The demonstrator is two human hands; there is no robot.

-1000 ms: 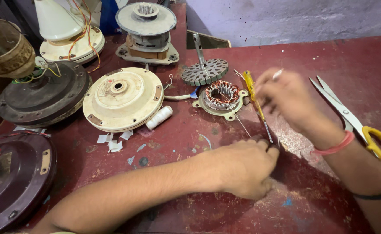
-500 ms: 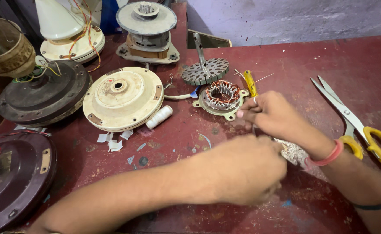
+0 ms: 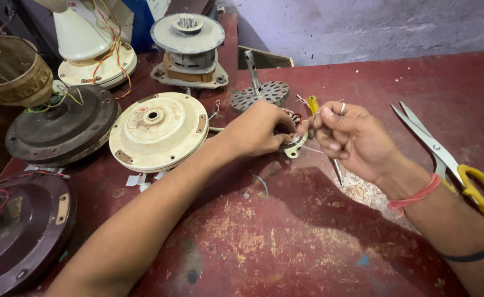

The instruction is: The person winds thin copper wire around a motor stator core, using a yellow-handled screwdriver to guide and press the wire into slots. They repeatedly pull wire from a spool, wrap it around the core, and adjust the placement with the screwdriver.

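Worn red bench (image 3: 319, 242) filling view, fan motor parts crowding far left side. Left hand (image 3: 258, 129) reaching over small wound stator (image 3: 294, 144), fingers curling down around it, pinning it to bench just right of cream motor cover (image 3: 158, 131). Right hand (image 3: 352, 137) closing in fist around yellow-handled screwdriver (image 3: 313, 104), shaft poking out below. Yellow-handled scissors (image 3: 451, 159) lying open at right, near wrist.

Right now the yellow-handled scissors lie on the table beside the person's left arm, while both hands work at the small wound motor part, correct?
Not quite: the head view shows the yellow-handled scissors lying beside the right arm, not the left. Both the left hand and right hand are at the small wound motor part.
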